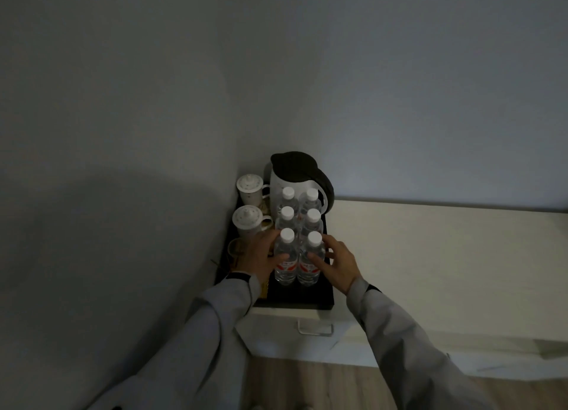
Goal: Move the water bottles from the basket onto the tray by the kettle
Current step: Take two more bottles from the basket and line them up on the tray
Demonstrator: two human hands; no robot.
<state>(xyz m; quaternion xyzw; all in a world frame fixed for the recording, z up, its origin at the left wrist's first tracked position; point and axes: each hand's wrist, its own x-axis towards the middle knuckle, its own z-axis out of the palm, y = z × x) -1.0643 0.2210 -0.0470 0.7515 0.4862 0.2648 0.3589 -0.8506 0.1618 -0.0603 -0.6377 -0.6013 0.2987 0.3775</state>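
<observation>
Several clear water bottles with white caps stand in two rows on the black tray (319, 296), in front of the white kettle (292, 179) with its black lid. My left hand (261, 256) wraps around the near left bottle (285, 262). My right hand (336, 263) rests with its fingers on the near right bottle (310, 265). Both near bottles stand upright with red labels. No basket is in view.
Two white lidded cups (249, 188) (247, 222) stand on the tray's left side against the wall, with a glass (235, 248) partly behind my left hand. The tray sits on a pale cabinet top (430, 250) with a drawer handle (315, 328) below.
</observation>
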